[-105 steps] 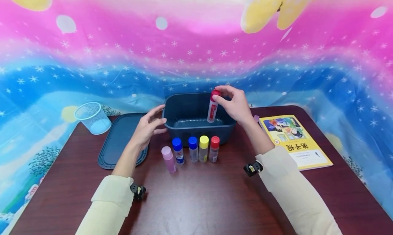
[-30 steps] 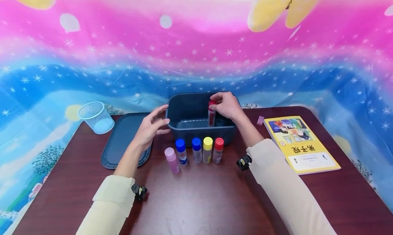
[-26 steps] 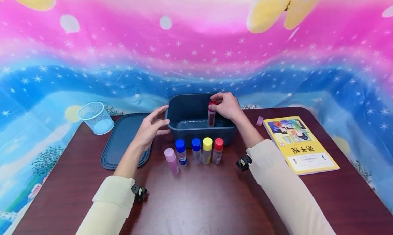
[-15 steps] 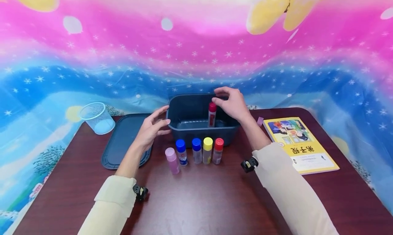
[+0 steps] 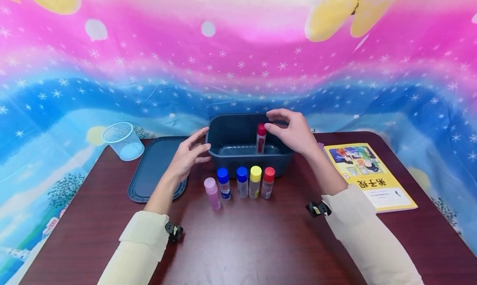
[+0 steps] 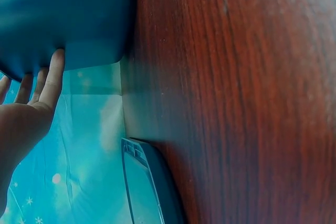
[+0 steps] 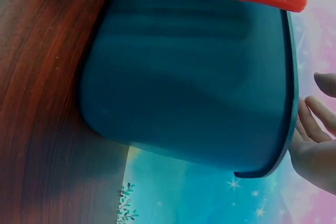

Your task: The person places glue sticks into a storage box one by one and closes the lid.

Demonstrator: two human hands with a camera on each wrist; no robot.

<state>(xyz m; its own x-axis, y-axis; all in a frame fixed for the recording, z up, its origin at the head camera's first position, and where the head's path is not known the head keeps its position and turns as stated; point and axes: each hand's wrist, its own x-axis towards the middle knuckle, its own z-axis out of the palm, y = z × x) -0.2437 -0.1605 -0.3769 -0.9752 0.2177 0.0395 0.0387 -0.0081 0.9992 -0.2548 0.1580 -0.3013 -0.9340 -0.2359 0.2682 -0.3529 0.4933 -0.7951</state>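
A red-capped glue stick (image 5: pixel 261 138) is seen upright inside the dark blue bin (image 5: pixel 223 129) at centre frame, toward the bin's right side. The right hand (image 5: pixel 294 129) is held just right of the cap w/ fingers loosely spread; nothing is gripped, and a small gap shows betw. fingertips and cap. The left hand (image 5: pixel 188 154) is laid flat-fingered against the bin's left wall, fingers straight, steadying it; this contact is confirmed in the left wrist view (image 6: pixel 50 85).

Below the bin, toward lower centre, a row of sticks is stood on the table (image 5: pixel 242 243): pink-capped stick (image 5: pixel 213 193), two blue-capped (image 5: pixel 223 183) (image 5: pixel 242 182), a yellow-capped (image 5: pixel 255 181) and a red-capped stick (image 5: pixel 267 182). The bin's lid (image 5: pixel 156 169) lies at left, a clear cup (image 5: pixel 123 141) at upper left, a booklet (image 5: pixel 370 177) at right.

Step judged: one stick is placed in the bin and let go; five are left outside. Next move prob. calls for the right hand to be brought down to the row's right end, a stick pinched near its cap, lifted over the bin's front rim and set down beside the first w/o knocking it over.
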